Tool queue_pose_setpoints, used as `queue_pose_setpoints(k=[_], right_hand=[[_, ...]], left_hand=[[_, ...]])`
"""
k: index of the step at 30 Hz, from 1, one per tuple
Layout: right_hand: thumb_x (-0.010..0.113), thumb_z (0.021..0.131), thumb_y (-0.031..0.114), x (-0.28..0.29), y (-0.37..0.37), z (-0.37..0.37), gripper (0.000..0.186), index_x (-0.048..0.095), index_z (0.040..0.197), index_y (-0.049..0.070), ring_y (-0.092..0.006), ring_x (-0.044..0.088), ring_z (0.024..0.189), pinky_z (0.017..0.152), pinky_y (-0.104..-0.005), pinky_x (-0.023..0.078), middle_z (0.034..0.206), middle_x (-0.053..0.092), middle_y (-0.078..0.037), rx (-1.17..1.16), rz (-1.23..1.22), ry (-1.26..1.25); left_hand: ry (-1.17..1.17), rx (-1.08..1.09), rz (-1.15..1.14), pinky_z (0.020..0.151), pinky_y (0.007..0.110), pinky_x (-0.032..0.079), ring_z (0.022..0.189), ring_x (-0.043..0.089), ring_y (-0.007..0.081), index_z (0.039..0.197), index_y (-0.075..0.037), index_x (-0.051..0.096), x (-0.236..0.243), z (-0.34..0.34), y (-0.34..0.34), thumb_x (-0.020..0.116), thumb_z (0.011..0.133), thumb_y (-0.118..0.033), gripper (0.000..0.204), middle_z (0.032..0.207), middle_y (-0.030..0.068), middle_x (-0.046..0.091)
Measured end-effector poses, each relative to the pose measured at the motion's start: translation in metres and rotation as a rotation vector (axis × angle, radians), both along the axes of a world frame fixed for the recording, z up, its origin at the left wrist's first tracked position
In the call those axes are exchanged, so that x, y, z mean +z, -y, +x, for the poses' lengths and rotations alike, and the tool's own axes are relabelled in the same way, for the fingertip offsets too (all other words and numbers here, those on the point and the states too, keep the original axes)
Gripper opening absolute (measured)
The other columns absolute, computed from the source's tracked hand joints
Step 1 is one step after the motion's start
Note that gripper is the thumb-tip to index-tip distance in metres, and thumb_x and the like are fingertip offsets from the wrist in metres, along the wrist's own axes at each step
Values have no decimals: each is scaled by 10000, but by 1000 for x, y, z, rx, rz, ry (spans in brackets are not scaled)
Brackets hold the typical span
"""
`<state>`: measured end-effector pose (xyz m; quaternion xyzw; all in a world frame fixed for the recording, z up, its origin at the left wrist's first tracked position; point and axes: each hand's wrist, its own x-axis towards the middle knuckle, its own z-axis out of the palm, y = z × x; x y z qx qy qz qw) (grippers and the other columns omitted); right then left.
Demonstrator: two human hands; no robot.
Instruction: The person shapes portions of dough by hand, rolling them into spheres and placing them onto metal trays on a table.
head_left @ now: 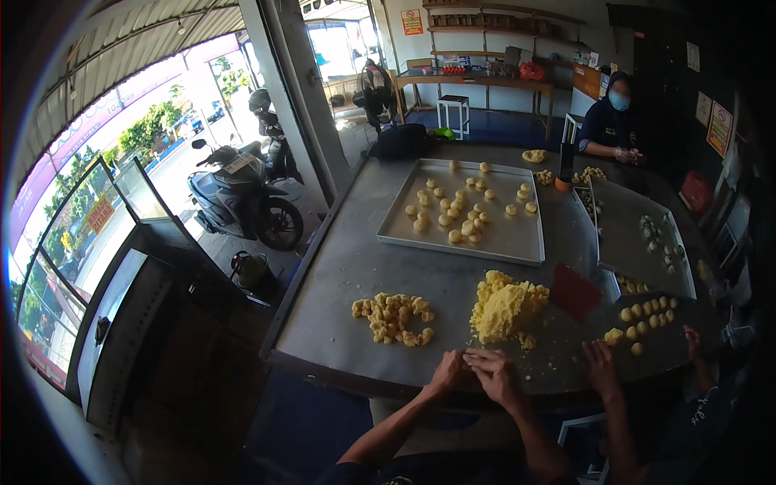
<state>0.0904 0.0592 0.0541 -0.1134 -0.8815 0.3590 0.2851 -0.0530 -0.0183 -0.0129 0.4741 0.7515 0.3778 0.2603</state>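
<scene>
My left hand (450, 371) and my right hand (495, 375) meet at the table's near edge, fingers closed and pressed together. Whatever lies between them, if anything, is too small or hidden to make out. Just beyond my right hand rises a heap of crumbly yellow dough (505, 307), with crumbs scattered at its near side. To the left lies a loose pile of small yellow dough lumps (392, 318). Farther back, a large square metal tray (404, 226) carries many round dough balls (454, 235), spaced unevenly.
A red flat scraper (575, 291) lies right of the heap. A nearby worker's hand (600, 369) rests close on my right, near rows of dough balls (644, 315). Another tray (634, 234) stands at the right. A masked person (610, 121) sits at the far right corner.
</scene>
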Motion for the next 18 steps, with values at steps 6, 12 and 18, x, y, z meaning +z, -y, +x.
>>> queue_pose_setpoints(k=[6, 12, 18], right_hand=[[695, 830, 11, -14, 6, -2, 185, 731, 1011, -5, -319, 681, 943, 796, -346, 546, 1018, 702, -152, -231, -214, 57], [697, 819, -5, -16, 17, -13, 205, 732, 1021, 5, -282, 672, 929, 770, -366, 543, 1004, 692, -157, -207, 253, 34], [834, 759, 109, -5, -18, -7, 497, 675, 1222, 25, -76, 535, 712, 667, -258, 471, 855, 611, -17, -189, -253, 154]], left_hand=[[-51, 118, 261, 681, 467, 511, 815, 656, 436, 1058, 4, 612, -4, 18, 6, 665, 789, -101, 294, 809, 237, 666], [110, 44, 247, 689, 467, 497, 888, 616, 468, 1022, 3, 577, 11, 11, 7, 623, 801, -36, 229, 866, 247, 658], [250, -82, 373, 696, 417, 501, 839, 678, 362, 952, 18, 590, 18, 12, 11, 648, 824, -91, 178, 872, 194, 667]])
